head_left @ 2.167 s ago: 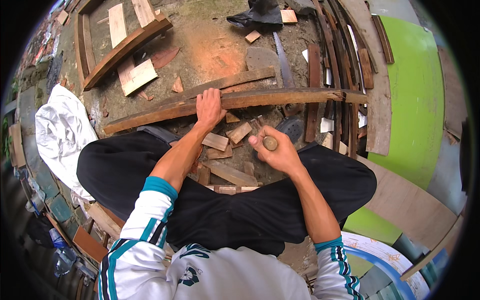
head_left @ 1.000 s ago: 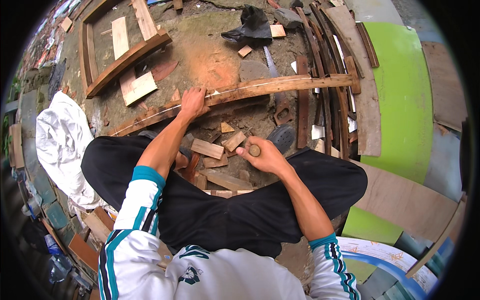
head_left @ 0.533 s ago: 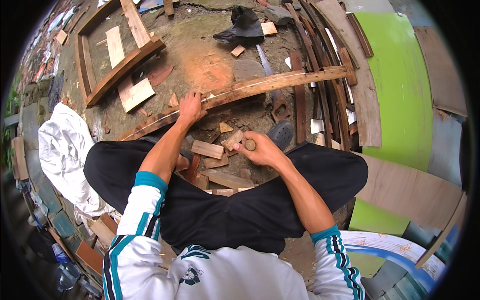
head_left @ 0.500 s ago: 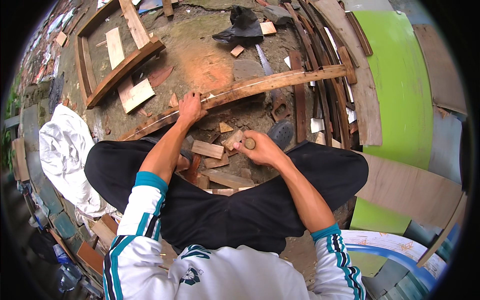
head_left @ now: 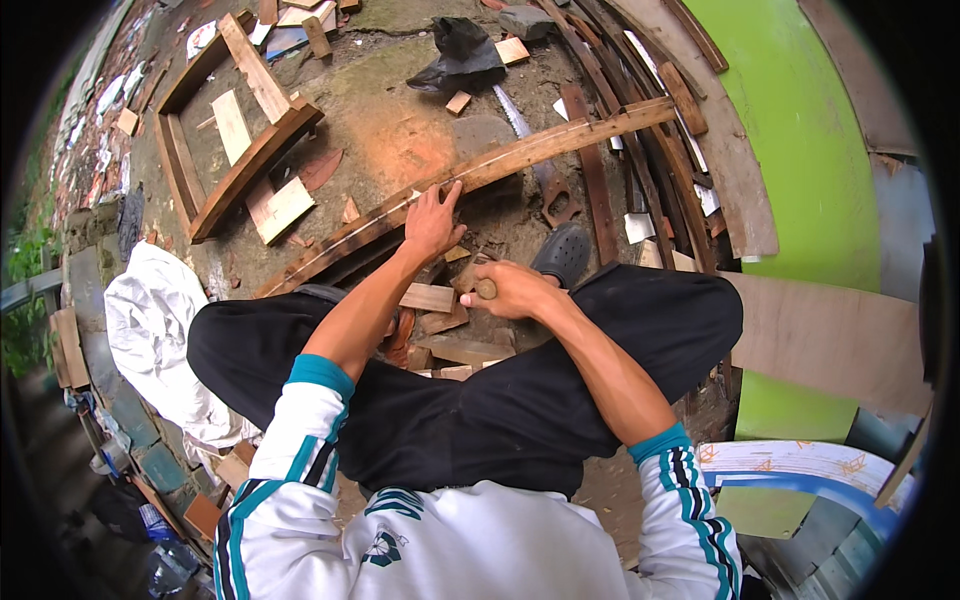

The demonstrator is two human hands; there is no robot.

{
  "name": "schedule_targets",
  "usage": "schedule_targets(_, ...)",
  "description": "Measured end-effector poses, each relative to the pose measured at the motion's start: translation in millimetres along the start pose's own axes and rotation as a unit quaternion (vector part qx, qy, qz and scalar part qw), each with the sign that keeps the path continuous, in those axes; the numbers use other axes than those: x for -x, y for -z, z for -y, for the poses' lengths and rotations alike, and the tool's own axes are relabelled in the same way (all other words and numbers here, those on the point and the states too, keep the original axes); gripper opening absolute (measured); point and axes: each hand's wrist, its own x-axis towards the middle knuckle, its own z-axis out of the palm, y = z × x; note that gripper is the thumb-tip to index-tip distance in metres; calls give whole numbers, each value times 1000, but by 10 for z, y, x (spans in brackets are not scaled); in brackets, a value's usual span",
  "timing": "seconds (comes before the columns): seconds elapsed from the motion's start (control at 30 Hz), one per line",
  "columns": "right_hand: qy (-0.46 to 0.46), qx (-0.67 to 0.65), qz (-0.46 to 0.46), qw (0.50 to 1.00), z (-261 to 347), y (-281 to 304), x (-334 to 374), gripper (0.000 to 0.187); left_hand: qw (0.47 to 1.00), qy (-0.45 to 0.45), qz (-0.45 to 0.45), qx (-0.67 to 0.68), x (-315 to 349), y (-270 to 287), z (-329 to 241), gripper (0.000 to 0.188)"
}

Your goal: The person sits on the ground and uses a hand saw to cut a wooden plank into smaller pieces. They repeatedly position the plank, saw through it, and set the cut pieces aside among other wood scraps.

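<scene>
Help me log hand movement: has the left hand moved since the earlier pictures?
Yes: the left hand has shifted right along the wooden beam, closer to the unmoved saw.

Even daylight, soft shadows, and fisheye bending toward black corners.

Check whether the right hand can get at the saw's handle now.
Probably not: the right hand has its grip around a wooden handle, though the saw's handle lies uncovered this side of the beam.
</scene>
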Motion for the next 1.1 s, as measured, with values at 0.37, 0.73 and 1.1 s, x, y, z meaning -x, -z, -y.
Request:
schedule_targets(0.37,-32,38,42,998,39,108,156,56,991,83,106,-15,-76,79,-391,96)
schedule_targets(0.73,-7,44,36,998,-144,-20,131,60,971,200,102,81,-237,83,-596,92)
schedule_targets(1.1,-11,54,68,996,-287,-163,95,61,985,141,102,-4,57,-288,-521,85)
